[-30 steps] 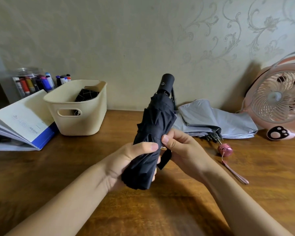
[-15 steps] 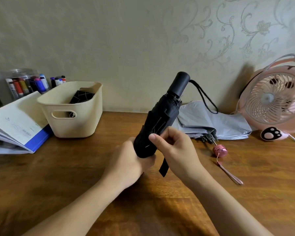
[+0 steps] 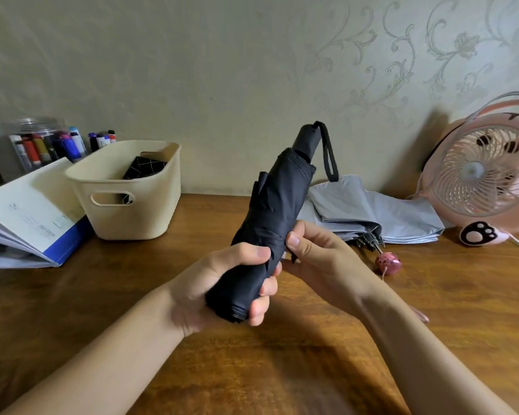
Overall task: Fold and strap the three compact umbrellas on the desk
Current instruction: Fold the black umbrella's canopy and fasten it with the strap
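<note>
My left hand (image 3: 222, 283) gripped the lower part of the black umbrella (image 3: 270, 223), fingers wrapped round the cloth. It covered that part, and the bottom end only peeped out under my palm. The umbrella was lifted above the desk (image 3: 72, 310) and leaned with its handle toward 1 o'clock, its wrist loop (image 3: 328, 154) hanging down from the top.

My right hand (image 3: 321, 256) pinched at the umbrella's side with the thumb against the cloth and the fingers curled. A small dark tip showed under the thumb, but I could not tell if it was the strap.

At 2 o'clock from my hands the grey umbrella (image 3: 372, 217) lay flat and loose on the desk. The black umbrella hid its left part, and my right hand covered some of its ribs. Its pink handle (image 3: 387, 262) lay just beside my right wrist.

At 10 o'clock stood a cream basket (image 3: 132, 205) with a black checked umbrella (image 3: 144, 169) inside, mostly hidden by the wall. An open book (image 3: 27, 211) at 9 o'clock and a pink fan (image 3: 486, 172) at 3 o'clock were both cut off by the frame edges. Behind the book stood a jar of markers (image 3: 42, 145), too blurred to read.
</note>
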